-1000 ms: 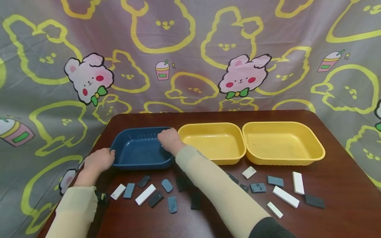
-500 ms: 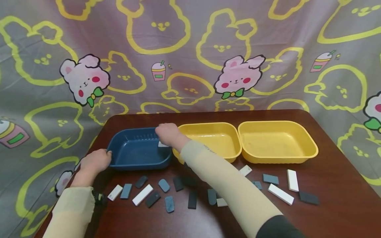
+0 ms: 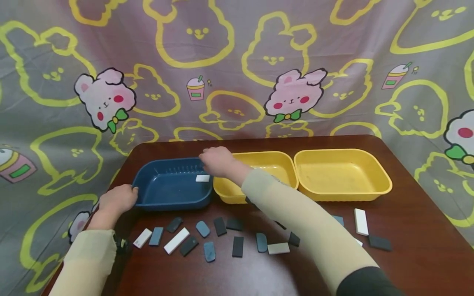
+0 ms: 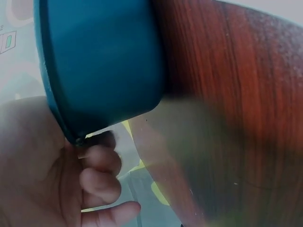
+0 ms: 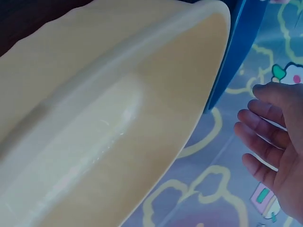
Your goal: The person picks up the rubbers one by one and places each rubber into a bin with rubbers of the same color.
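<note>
A blue plastic basin (image 3: 168, 185) stands on the left of the table. Its left rim is gripped by my left hand (image 3: 117, 201); the left wrist view shows the curled fingers (image 4: 102, 168) at the edge of the blue wall (image 4: 104, 61). One small white block (image 3: 202, 178) lies inside the basin at its right end. Above the meeting rims of the blue basin and the middle yellow basin (image 3: 229, 200) hovers my right hand (image 3: 218, 161). It holds nothing, and the right wrist view shows its fingers (image 5: 262, 130) loosely spread, apart from the yellow basin.
A second yellow basin (image 3: 344, 195) stands at the right. Several white, blue-grey and dark blocks lie along the table front, among them a long white block (image 3: 177, 241) and a black block (image 3: 238, 246). A patterned cloth (image 3: 229, 53) hangs behind the table.
My right hand has let go of the white block in the blue basin, then lifted and moved right, away from it. The left hand keeps its grip on the rim. The head view has shifted slightly.
</note>
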Demonstrator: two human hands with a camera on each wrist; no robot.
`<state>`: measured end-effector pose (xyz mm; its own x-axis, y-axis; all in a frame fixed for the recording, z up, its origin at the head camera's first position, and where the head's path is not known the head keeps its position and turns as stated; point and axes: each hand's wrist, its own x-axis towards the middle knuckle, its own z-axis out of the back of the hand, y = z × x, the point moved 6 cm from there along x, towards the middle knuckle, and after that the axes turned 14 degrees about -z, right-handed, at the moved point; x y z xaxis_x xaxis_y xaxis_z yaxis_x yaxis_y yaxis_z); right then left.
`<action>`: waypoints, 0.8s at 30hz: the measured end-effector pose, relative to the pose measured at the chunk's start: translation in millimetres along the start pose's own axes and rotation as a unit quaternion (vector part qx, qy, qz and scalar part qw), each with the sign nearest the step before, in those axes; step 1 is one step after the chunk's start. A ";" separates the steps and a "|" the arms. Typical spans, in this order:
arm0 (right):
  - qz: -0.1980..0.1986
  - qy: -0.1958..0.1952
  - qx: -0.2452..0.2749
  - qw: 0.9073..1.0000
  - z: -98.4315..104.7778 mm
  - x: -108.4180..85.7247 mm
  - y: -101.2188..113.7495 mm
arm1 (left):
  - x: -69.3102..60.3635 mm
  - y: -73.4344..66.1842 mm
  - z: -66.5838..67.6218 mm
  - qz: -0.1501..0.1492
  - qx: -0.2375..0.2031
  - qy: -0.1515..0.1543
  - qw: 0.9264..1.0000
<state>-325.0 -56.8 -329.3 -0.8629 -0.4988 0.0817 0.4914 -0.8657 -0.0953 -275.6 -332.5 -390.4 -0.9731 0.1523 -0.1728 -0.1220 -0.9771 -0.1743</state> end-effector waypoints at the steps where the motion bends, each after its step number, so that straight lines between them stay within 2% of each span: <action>1: 0.008 -0.002 0.001 1.000 0.6 -2.8 0.5 | -0.9 0.7 0.9 -0.005 0.000 -0.005 1.000; 4: 0.044 -0.006 0.004 0.999 3.5 -14.1 5.9 | -8.3 4.8 6.3 -0.011 -0.011 -0.031 0.999; 8: 0.093 -0.013 0.000 0.996 6.3 -32.7 14.7 | -25.8 10.3 17.2 -0.018 -0.038 -0.082 0.996; 11: 0.126 -0.018 -0.004 0.992 5.0 -47.0 21.6 | -41.2 9.5 19.9 -0.044 -0.060 -0.095 0.993; 16: 0.171 -0.017 -0.002 0.985 -1.4 -66.2 34.7 | -60.2 3.0 9.4 -0.080 -0.089 -0.063 0.991; 20: 0.186 -0.006 0.006 0.982 -8.6 -76.4 46.0 | -68.9 -3.7 -8.3 -0.077 -0.104 -0.014 0.992; 24: 0.181 -0.010 0.006 0.983 -15.9 -82.0 52.8 | -74.7 -10.8 -25.4 -0.072 -0.110 0.022 0.991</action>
<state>-230.1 -61.0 -356.8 -0.6283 -0.7753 0.0646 0.7678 -0.6313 -0.1097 -196.6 -329.6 -400.2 -0.9386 0.2989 -0.1720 -0.2085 -0.8892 -0.4073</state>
